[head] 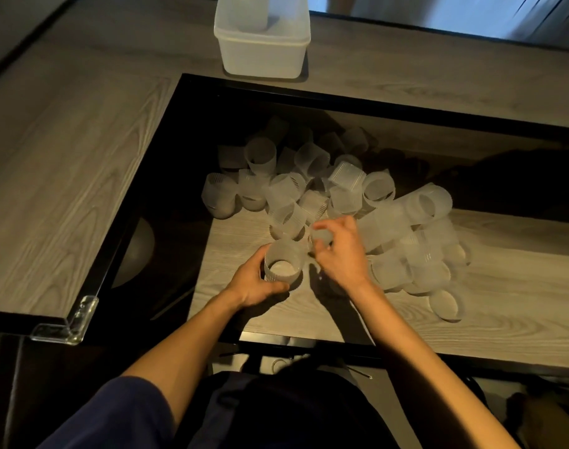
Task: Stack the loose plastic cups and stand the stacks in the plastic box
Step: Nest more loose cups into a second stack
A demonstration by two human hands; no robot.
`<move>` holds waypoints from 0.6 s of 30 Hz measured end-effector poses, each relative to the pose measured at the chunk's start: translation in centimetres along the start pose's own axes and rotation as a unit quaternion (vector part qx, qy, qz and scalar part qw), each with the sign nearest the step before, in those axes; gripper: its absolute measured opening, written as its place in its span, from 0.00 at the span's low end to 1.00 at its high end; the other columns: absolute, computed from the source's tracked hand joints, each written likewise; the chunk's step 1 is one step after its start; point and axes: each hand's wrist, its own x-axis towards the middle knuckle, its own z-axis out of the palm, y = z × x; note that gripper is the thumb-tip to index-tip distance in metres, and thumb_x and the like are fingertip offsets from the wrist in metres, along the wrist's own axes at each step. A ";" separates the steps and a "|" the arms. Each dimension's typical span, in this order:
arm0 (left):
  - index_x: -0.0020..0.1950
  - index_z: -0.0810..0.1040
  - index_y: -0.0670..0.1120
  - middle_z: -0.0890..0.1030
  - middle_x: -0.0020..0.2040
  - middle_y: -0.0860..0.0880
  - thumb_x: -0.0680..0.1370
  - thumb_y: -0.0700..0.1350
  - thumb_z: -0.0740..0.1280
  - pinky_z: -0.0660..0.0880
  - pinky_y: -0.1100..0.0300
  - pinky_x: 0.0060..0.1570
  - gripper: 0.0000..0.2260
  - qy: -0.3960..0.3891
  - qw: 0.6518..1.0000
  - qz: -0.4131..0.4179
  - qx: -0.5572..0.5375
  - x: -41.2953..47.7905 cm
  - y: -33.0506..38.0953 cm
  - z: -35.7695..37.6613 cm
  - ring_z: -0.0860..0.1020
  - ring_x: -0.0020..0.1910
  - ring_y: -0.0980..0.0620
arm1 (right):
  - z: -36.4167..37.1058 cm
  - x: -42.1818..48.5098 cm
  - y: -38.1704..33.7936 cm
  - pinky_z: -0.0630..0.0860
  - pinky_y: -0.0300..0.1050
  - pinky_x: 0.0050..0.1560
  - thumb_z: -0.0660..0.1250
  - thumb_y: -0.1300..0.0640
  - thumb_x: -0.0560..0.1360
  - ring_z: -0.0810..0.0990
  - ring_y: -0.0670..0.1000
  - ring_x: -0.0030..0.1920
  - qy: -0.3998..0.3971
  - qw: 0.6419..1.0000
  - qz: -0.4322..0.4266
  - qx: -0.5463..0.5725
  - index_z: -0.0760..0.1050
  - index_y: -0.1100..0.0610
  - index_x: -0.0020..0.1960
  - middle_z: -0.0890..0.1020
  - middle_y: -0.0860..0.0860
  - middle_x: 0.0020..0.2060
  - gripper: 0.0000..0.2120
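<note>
- A person's left hand (254, 286) curls round the lower wall of a ribbed plastic cup (282, 264). The cup stands upright on the table's glass panel (166, 196), long axis vertical, open mouth up towards the camera.
- At the far edge, well apart from both hands, sits the plastic box (263, 56). It is open-topped, and what looks like a stack stands in its left side.
- Just right of the upright cup and slightly beyond it, a second cup (321, 237) is pinched between the thumb and curled fingers of the right hand (344, 254). Motion blur hides which way it points.
- The coming move likely turns on this small gap. The second cup lies up and to the right of the open mouth, so it would need to travel left and down, base first, with its axis brought vertical to nest. The right hand is the nearer one for that.
- Behind the hands and out to the right, the loose cups (416, 209) lie heaped, mostly on their sides, mouths facing every way.
</note>
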 end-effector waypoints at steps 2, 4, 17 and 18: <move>0.74 0.68 0.56 0.76 0.62 0.59 0.69 0.40 0.81 0.71 0.55 0.67 0.38 0.001 1.000 -0.002 0.006 -0.1 0.0 0.0 0.74 0.65 0.54 | -0.2 0.8 1.2 0.73 0.46 0.64 0.69 0.60 0.78 0.71 0.57 0.65 0.018 0.995 0.062 -0.081 0.74 0.49 0.72 0.69 0.55 0.65 0.23; 0.75 0.67 0.55 0.76 0.62 0.59 0.69 0.41 0.81 0.71 0.55 0.68 0.39 0.002 1.000 -0.006 0.010 -0.1 0.0 0.0 0.74 0.65 0.54 | -0.1 1.3 2.3 0.71 0.54 0.69 0.69 0.58 0.78 0.67 0.61 0.71 -0.046 0.985 0.109 -0.129 0.72 0.48 0.74 0.66 0.59 0.71 0.25; 0.74 0.70 0.53 0.78 0.63 0.57 0.67 0.45 0.82 0.73 0.58 0.63 0.38 0.005 1.000 -0.014 0.011 0.1 -0.6 0.1 0.76 0.64 0.55 | -1.6 -1.2 -0.1 0.64 0.36 0.67 0.76 0.59 0.73 0.71 0.43 0.69 -0.149 0.982 -0.089 0.072 0.81 0.50 0.44 0.76 0.47 0.66 0.06; 0.73 0.71 0.52 0.78 0.61 0.58 0.68 0.43 0.82 0.73 0.63 0.59 0.36 0.005 1.000 -0.016 0.014 0.2 -0.6 0.1 0.76 0.63 0.55 | -1.2 -1.3 0.0 0.65 0.39 0.69 0.77 0.58 0.73 0.72 0.44 0.69 -0.155 0.982 -0.101 0.048 0.81 0.50 0.45 0.77 0.47 0.67 0.05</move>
